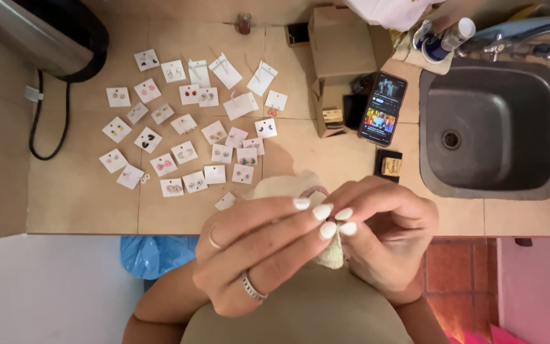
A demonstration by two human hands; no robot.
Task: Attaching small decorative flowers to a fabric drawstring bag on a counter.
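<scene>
- Tiled counter: small white earring cards spread beside sink and phone.
- Left hand: fingers extended, tips meeting right hand.
- Right hand: fingers curled, pinching beige cloth pouch at counter edge.

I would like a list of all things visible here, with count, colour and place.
earring cards: many, white, spread on the counter's left part
counter: one, beige tiles
kettle: one, steel and black, top left corner
cardboard box: one, brown, top middle
phone: one, black, screen lit, beside the sink
sink: one, grey, right
cloth pouch: one, cream, behind the hands
left hand: ringed, fingertips meeting the right
right hand: fingertips pinched together
</scene>
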